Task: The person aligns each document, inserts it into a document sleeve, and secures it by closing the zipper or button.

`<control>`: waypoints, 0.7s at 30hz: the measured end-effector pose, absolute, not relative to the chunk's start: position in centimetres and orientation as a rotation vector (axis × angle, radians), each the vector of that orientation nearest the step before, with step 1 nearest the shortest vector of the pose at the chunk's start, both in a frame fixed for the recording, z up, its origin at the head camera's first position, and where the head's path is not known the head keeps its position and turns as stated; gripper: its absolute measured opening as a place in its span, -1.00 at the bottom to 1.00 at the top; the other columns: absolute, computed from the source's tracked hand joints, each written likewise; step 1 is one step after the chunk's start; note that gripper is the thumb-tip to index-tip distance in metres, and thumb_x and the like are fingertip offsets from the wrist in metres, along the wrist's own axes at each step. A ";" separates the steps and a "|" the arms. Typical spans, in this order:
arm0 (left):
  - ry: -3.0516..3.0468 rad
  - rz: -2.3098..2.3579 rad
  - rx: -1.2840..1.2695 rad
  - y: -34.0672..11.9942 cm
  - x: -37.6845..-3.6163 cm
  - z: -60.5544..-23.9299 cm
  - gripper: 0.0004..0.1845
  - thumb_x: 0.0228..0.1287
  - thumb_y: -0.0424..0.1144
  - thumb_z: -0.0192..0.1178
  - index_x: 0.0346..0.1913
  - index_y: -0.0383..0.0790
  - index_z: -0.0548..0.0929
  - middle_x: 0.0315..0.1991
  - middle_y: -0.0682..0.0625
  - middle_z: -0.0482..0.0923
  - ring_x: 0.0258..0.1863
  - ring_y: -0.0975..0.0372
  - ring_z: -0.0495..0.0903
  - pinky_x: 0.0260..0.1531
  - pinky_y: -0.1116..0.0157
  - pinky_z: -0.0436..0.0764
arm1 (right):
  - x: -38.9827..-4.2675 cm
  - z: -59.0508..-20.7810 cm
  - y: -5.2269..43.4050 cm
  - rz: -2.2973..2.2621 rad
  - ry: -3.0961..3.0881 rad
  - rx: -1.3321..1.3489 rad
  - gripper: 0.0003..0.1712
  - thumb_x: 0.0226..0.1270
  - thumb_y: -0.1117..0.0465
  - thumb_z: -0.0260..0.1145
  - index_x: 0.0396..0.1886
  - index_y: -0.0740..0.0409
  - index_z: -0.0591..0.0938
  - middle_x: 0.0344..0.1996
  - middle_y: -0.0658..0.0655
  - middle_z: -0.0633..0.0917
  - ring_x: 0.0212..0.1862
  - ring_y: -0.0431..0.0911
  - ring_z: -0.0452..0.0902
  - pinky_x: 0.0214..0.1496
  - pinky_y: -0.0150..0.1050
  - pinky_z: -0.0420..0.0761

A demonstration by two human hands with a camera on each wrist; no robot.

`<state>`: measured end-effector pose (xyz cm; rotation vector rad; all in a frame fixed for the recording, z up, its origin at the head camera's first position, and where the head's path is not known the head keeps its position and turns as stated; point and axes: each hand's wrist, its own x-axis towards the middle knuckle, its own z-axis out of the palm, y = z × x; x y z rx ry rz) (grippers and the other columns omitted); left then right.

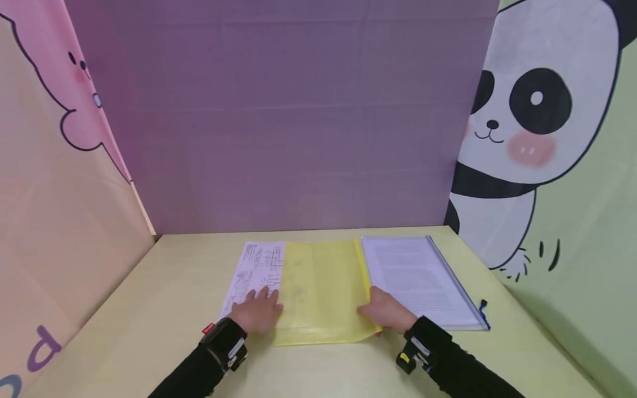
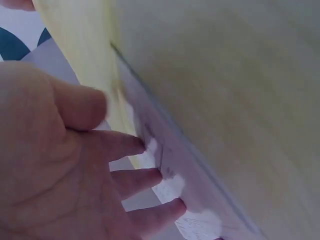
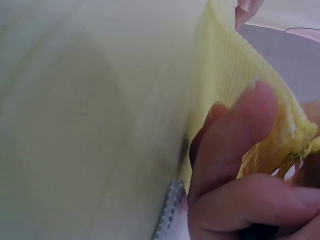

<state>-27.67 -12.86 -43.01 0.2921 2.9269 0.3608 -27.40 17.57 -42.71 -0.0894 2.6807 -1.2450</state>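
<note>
A yellow mesh zip pouch [image 1: 320, 290] lies flat on the pale desk [image 1: 164, 298]. A printed white sheet [image 1: 254, 273] sticks out of its left side. My left hand [image 1: 259, 310] rests flat with straight fingers [image 2: 135, 145] on that sheet at the pouch's left edge [image 2: 75, 45]. My right hand [image 1: 388, 312] pinches the pouch's near right corner; in the right wrist view the fingers [image 3: 240, 140] curl round the yellow mesh edge [image 3: 235, 70].
A clear folder with a printed page [image 1: 420, 279] and a blue spine lies right of the pouch. Purple [image 1: 298, 121], pink [image 1: 59, 166] and panda-printed [image 1: 557, 155] panels wall in the desk on three sides.
</note>
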 end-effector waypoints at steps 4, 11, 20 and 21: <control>2.923 0.324 0.255 -13.9 -28.0 -43.0 -0.40 0.54 -0.07 0.03 0.49 -0.31 0.34 0.50 -0.30 0.21 0.45 -0.31 0.15 0.16 -0.53 0.25 | -27.3 -42.8 17.6 -1.228 2.706 -0.087 -0.62 0.32 0.33 0.27 0.03 0.43 0.40 -0.40 0.21 0.56 -0.69 -0.04 0.44 -0.74 -0.25 0.49; 2.888 0.366 0.280 -16.9 -28.9 -43.0 -0.38 0.50 -0.12 0.11 0.48 -0.36 0.33 0.49 -0.39 0.18 0.46 -0.35 0.11 0.30 -0.42 0.18 | -27.3 -42.5 17.5 -1.183 2.729 -0.099 -0.63 0.33 0.28 0.30 0.00 0.41 0.43 -0.43 0.21 0.56 -0.72 -0.07 0.43 -0.76 -0.27 0.48; 2.935 0.418 0.266 -21.4 -29.5 -42.9 -0.16 0.25 0.20 0.32 0.41 -0.31 0.43 0.38 -0.40 0.31 0.30 -0.33 0.33 0.11 -0.45 0.36 | -27.2 -42.2 17.4 -1.009 2.753 -0.098 -0.55 0.36 0.13 0.33 0.02 0.38 0.45 -0.48 0.19 0.54 -0.77 -0.13 0.36 -0.79 -0.34 0.40; 2.940 0.403 0.264 -21.7 -29.5 -42.7 -0.14 0.21 0.21 0.34 0.40 -0.32 0.44 0.33 -0.40 0.35 0.25 -0.32 0.38 0.08 -0.43 0.40 | -27.2 -42.3 17.3 -0.993 2.768 -0.106 -0.56 0.35 0.11 0.34 -0.02 0.37 0.46 -0.50 0.18 0.54 -0.78 -0.13 0.36 -0.80 -0.33 0.39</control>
